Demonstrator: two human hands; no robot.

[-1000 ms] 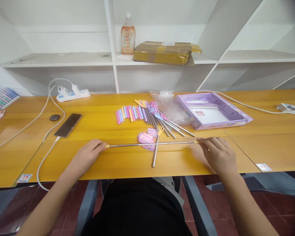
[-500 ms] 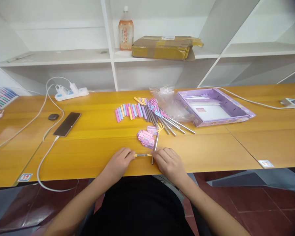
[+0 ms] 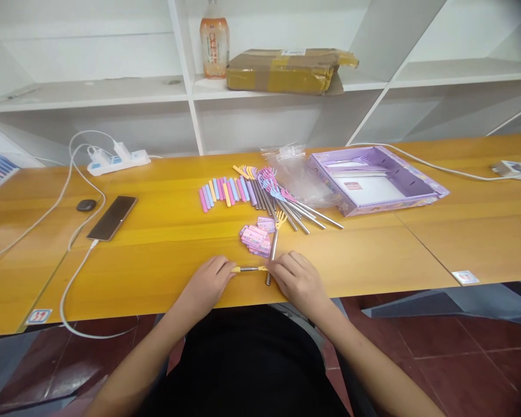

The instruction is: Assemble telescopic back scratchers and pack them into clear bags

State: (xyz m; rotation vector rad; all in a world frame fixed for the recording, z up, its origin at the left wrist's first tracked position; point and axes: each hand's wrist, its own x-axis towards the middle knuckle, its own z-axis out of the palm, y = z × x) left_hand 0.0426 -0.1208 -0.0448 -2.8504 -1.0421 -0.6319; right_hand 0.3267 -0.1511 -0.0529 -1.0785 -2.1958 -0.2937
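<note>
My left hand is closed on the yellow handle end of a telescopic back scratcher, held level just above the table's front edge. At its other end, the yellow tip is pinched by my right hand. A second back scratcher, with a yellow claw head and steel tube, lies beside my right fingers, its lower end passing close by them. Behind it sits a loose pile of small pink-purple cards. Farther back are several steel-tubed scratchers with coloured claw heads and a row of pastel handle sleeves.
Back right, a purple open box holds white sheets and a purple claw piece, next to a clear plastic bag. To the left lie a charging phone, a black fob and a power strip. Shelves hold a taped carton and bottle.
The view has shifted slightly, so the table and shelves sit a little higher in the picture. Both hands keep the same hold on the back scratcher.
</note>
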